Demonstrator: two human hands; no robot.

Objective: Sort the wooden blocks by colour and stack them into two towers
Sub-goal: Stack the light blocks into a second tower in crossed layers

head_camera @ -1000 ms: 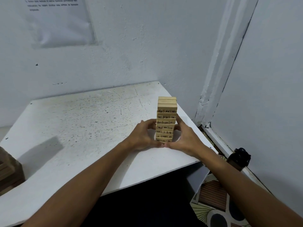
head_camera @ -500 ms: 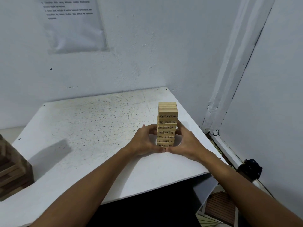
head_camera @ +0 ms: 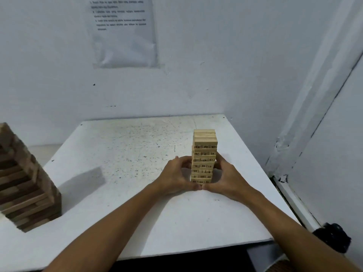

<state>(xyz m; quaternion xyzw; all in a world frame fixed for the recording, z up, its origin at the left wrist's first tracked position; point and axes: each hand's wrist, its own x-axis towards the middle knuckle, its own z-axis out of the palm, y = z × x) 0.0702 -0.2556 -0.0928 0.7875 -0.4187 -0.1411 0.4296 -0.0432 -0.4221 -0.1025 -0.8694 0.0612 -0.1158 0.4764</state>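
A tall tower of light wooden blocks [head_camera: 204, 143] with printed numbers stands upright on the right half of the white table [head_camera: 127, 154]. My left hand [head_camera: 176, 176] cups its lower left side and my right hand [head_camera: 228, 178] cups its lower right side, thumbs meeting in front of the base. A second, wider tower of dark brown blocks [head_camera: 23, 185] stands at the table's left edge, partly cut off by the frame, far from both hands.
White walls close the table in behind and to the right. A printed paper sheet [head_camera: 123, 30] hangs on the back wall. A black object [head_camera: 334, 237] lies on the floor by the right wall, below the table's front right corner.
Both hands stay cupped around the light tower's base. The view has swung left and up, so more of the dark tower and the wall paper shows.
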